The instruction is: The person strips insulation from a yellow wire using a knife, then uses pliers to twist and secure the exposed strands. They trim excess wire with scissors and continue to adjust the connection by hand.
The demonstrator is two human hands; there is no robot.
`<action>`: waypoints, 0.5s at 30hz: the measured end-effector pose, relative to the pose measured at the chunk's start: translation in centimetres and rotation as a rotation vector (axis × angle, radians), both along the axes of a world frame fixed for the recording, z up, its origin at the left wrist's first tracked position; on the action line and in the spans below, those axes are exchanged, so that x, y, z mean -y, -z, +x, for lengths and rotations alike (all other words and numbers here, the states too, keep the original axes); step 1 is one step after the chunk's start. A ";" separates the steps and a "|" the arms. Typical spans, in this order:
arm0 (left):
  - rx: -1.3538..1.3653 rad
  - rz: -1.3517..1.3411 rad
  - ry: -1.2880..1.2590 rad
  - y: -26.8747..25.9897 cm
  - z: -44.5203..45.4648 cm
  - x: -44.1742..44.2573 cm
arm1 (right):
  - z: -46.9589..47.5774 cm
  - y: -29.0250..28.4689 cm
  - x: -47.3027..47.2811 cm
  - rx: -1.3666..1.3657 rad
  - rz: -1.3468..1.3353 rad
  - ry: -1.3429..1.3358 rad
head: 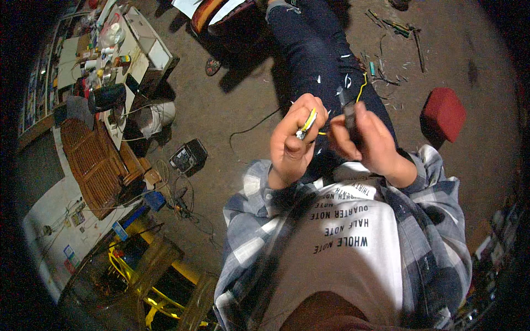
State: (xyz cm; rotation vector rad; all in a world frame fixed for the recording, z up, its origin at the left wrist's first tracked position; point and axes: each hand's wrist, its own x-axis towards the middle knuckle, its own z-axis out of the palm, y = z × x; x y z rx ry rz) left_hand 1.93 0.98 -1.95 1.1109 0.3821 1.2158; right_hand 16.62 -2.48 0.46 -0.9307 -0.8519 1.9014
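Note:
My left hand point(292, 142) is closed around a short yellow and white cable end point(307, 123), which sticks up between thumb and fingers. Something silvery shows at its lower tip, too small to make out. In my right hand point(379, 145) is a dark-handled tool point(350, 116), blurred; its pale, flat upper part looks like a knife blade. A thin yellow wire point(362, 89) rises past the right hand over my dark trousers point(319, 53). Another bit of yellow wire shows between the two hands. Small white shavings point(347, 81) lie on the trouser legs.
On the floor at upper right are several hand tools point(395, 27) and scattered scraps point(391, 78). A red stool point(445, 113) stands at right. To the left are a small black device point(188, 157), tangled cables point(178, 202), a slatted wooden chair point(91, 165) and a cluttered table point(136, 62).

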 end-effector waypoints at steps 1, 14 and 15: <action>-0.008 -0.001 0.005 0.0 -0.1 0.0 | 0.2 -0.4 -0.3 -0.034 -0.036 0.055; -0.093 -0.006 -0.049 -0.2 -0.1 0.3 | 0.0 -1.8 -0.3 0.224 0.081 -0.008; -0.107 0.020 -0.067 -0.1 -0.1 0.2 | 0.1 -1.8 -0.2 0.238 0.088 -0.008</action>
